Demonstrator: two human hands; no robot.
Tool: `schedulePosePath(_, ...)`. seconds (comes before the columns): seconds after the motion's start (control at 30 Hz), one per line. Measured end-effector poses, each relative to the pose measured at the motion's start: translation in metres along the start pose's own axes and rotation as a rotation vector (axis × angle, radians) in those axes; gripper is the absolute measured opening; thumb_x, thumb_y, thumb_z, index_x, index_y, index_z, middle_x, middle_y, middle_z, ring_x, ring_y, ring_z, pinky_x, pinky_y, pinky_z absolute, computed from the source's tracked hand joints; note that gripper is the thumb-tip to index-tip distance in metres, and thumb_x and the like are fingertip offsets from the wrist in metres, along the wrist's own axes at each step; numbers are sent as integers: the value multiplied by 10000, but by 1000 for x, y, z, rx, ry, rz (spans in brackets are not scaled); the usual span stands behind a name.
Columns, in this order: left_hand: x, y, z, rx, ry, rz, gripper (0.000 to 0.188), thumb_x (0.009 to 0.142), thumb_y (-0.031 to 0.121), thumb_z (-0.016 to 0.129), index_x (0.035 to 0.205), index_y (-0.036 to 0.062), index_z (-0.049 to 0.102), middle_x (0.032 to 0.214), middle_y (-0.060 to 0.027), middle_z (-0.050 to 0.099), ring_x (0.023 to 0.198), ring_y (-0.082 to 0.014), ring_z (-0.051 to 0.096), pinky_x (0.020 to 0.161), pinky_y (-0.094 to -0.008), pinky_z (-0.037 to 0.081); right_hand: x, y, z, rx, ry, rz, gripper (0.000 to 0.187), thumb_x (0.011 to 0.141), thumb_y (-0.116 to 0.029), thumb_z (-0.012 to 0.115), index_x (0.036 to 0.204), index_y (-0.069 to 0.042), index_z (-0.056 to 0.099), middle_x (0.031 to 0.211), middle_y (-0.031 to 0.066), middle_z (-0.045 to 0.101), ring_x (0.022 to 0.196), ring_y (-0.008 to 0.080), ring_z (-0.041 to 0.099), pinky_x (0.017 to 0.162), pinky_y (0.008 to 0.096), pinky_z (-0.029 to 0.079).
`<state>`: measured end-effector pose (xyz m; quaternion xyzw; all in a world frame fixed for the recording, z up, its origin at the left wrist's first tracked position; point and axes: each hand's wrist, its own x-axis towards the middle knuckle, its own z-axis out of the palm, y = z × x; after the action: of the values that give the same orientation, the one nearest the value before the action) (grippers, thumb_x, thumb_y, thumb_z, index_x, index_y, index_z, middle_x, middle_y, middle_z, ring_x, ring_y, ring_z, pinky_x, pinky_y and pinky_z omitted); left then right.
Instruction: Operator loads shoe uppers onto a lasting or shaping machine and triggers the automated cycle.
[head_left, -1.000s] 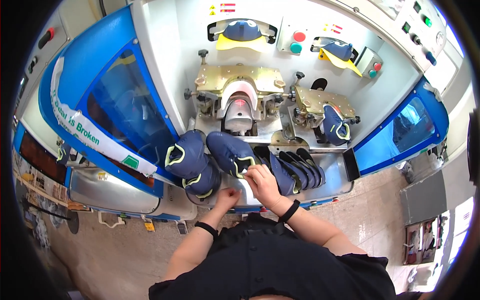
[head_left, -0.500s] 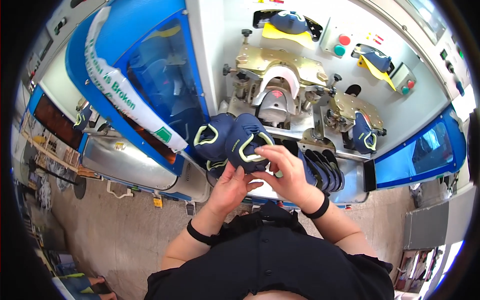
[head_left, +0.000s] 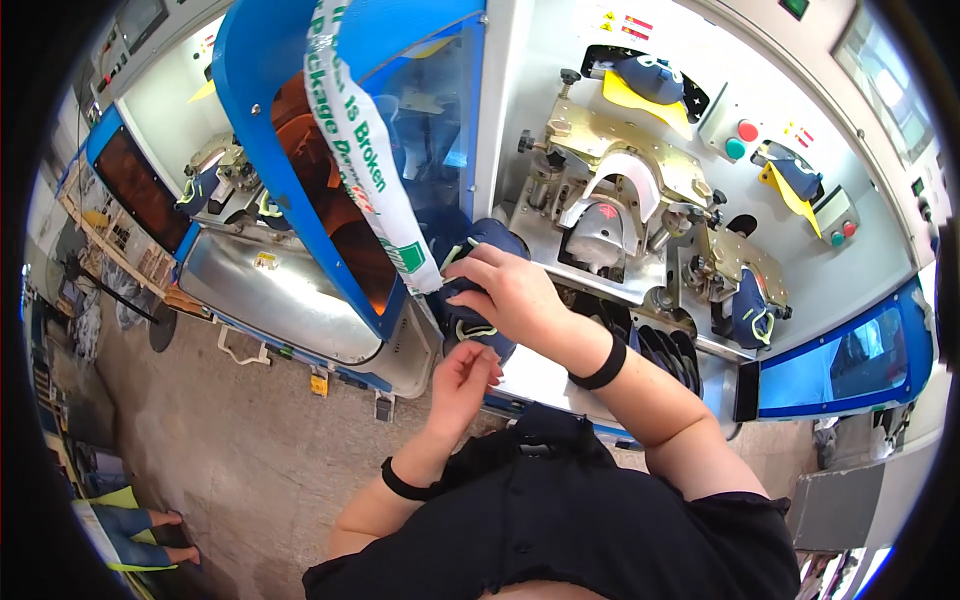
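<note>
Dark blue shoe uppers with pale lime collar edging are piled at the foot of the blue machine door. My right hand reaches over the pile, its thumb and fingers bent around the collar of one upper and covering much of it. Just nearer to me, my left hand is closed, its fingertips curled together, with nothing visible in them. To the right stands a shoe-forming machine with a metal toe mould under a pale curved pad. Another navy upper sits at the station farther right.
A blue-framed door with a hanging printed plastic strip stands close to my right hand. Several dark curved pieces line the metal ledge. Red and green buttons are on the back wall. Another person's legs show at lower left.
The view has swung left. The upper held in both hands has gone down and left onto the pile with my right hand. My left hand has come off it and closed.
</note>
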<state>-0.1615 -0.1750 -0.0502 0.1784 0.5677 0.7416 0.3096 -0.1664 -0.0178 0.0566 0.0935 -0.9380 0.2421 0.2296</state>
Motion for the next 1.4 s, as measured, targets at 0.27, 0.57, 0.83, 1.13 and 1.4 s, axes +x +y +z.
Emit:
schedulePosePath(0.27,0,-8,-4,215,-187,-5,87,966,130,621,945,47,606,802,-5,641,734,-67,601,653,-223,478,36,39,-80,-72,353,80,463,791,-252,797,1192,-114,613,1117,118,562,718,257,627,669,363,539)
schedulePosePath(0.57,25,22,45,441,-531,1,148,952,168,664,971,26,627,849,0,652,766,-53,594,685,-216,482,80,211,-238,-450,349,414,366,905,-347,667,1073,-28,608,1032,244,663,984,402,639,847,445,503)
schedulePosePath(0.83,58,-1,66,18,-567,-216,296,1016,320,564,1136,51,598,1010,-65,669,837,-164,682,740,-292,531,-42,85,-86,-605,478,180,316,768,-157,752,1006,-73,562,881,118,596,802,325,595,687,415,498)
schedulePosePath(1.13,92,-32,89,-682,-445,-355,312,1053,247,489,1328,99,475,1233,-54,580,1070,-178,609,955,-381,513,-126,45,-33,-263,349,384,210,812,-110,719,986,-63,613,891,118,611,771,328,641,640,390,519)
schedulePosePath(1.4,137,-26,114,-675,-350,-378,319,1038,256,516,1278,45,529,1205,-81,616,1032,-184,661,938,-347,563,-96,80,-60,-361,410,365,609,749,-260,796,1304,-128,584,1389,186,481,1255,400,488,1007,465,447)
